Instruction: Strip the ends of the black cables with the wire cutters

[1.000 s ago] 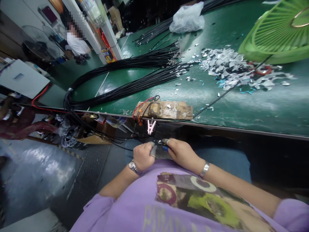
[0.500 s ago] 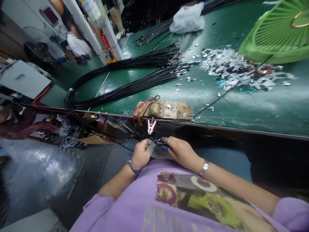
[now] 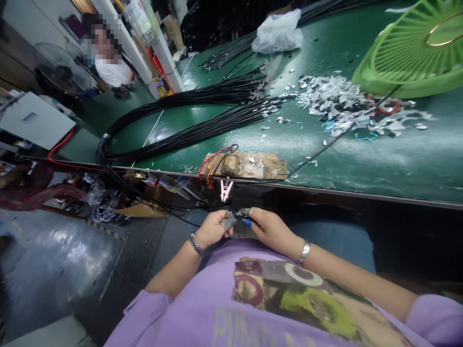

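Note:
My left hand (image 3: 213, 227) is closed in a pinch around a black cable (image 3: 183, 208), one of those coming off the bundle. Opposite it, my right hand (image 3: 270, 226) is closed too, thumb and finger pinching the thin wires at the cable's end; their detail is too small and dark to make out. Both hands wear finger covers, one of them blue on the right. They almost meet in front of my purple shirt, below the table edge. Just above them a pink clothespin (image 3: 226, 191) hangs at a wooden board (image 3: 265, 166) on that edge.
A large bundle of black cables (image 3: 188, 136) curves over the green table (image 3: 365, 166). Foil scraps (image 3: 334, 99) lie in a heap by a green fan (image 3: 405, 58). A plastic bag (image 3: 278, 31) is farther back. Another person (image 3: 113, 72) is at the far left.
My hands have drawn slightly closer together, the left shifting a little to the right. The person in the back has raised their head. The view has shifted slightly.

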Demonstrator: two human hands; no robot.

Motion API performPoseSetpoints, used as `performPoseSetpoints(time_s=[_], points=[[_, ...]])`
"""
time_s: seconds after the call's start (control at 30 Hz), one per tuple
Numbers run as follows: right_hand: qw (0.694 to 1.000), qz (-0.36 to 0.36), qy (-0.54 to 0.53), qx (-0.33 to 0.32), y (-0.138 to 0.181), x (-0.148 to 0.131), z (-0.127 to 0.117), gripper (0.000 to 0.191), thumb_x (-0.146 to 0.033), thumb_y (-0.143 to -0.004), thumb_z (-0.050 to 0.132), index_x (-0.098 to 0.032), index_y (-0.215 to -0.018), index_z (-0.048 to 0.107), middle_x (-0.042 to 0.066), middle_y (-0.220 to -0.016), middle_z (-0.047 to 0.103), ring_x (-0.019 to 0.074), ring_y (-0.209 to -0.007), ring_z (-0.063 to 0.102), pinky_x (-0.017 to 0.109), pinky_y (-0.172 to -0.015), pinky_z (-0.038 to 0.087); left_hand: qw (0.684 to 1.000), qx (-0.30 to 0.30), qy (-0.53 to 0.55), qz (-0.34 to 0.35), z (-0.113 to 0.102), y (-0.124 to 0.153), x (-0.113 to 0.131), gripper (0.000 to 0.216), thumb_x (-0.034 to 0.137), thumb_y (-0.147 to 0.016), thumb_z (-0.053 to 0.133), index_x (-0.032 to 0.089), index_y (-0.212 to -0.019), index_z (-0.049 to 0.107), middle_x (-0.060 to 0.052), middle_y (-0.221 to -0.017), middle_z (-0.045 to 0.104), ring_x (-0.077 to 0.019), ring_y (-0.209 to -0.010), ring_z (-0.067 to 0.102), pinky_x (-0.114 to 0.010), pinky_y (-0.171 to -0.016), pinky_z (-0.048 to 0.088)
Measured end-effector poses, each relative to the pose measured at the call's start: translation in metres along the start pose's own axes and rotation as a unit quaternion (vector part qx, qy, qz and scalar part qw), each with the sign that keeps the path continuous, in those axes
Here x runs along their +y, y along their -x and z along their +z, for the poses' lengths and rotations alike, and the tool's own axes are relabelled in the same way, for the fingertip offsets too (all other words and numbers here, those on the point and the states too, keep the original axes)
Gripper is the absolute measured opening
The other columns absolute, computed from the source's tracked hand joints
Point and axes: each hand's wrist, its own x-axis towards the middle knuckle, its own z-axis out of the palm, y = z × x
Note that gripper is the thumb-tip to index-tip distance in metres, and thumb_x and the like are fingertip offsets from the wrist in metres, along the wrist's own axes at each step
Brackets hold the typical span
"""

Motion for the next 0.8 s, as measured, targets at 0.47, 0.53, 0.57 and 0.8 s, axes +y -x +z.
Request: performPoseSetpoints(time_s=[0.47, 0.53, 0.57, 0.8], points=[[0.920, 0.172, -0.350, -0.040, 0.001, -0.013, 0.000, 0.042, -0.059, -0.081, 0.050, -0.018, -0.076, 0.057, -0.005, -0.051, 0.044, 0.0089, -0.045, 0.037, 0.023, -0.044, 0.033, 0.796, 0.283, -0.404, 0.350, 0.008, 0.006, -0.009, 0.017, 0.020, -0.079, 0.051, 0.018, -0.082, 0.068, -0.003, -0.064, 0.068, -0.0143, -0.059, 0.061, -0.024, -0.057, 0.046], [0.911, 0.182, -0.367, -0.043, 0.001, -0.015, 0.001, 0.044, -0.062, -0.078, 0.052, -0.018, -0.074, 0.055, -0.007, -0.049, 0.040, 0.0075, -0.043, 0.032, 0.022, -0.041, 0.028, 0.761, 0.294, -0.432, 0.384, 0.007, 0.005, -0.009, 0.018, 0.019, -0.080, 0.050, 0.017, -0.080, 0.067, -0.003, -0.060, 0.065, -0.0140, -0.055, 0.059, -0.024, -0.054, 0.043], [0.909, 0.183, -0.372, -0.043, 0.001, -0.015, 0.001, 0.044, -0.062, -0.077, 0.053, -0.018, -0.074, 0.055, -0.007, -0.048, 0.039, 0.0072, -0.043, 0.032, 0.022, -0.041, 0.027, 0.748, 0.298, -0.441, 0.396, 0.007, 0.005, -0.009, 0.018, 0.019, -0.080, 0.049, 0.016, -0.080, 0.067, -0.003, -0.059, 0.064, -0.0140, -0.054, 0.059, -0.025, -0.053, 0.043], [0.901, 0.190, -0.387, -0.042, 0.003, -0.012, 0.003, 0.043, -0.061, -0.077, 0.054, -0.019, -0.071, 0.054, -0.007, -0.049, 0.040, 0.0068, -0.043, 0.032, 0.022, -0.041, 0.025, 0.720, 0.315, -0.452, 0.422, 0.009, 0.004, -0.006, 0.018, 0.019, -0.082, 0.048, 0.015, -0.082, 0.065, -0.003, -0.058, 0.062, -0.0146, -0.053, 0.058, -0.026, -0.053, 0.041]])
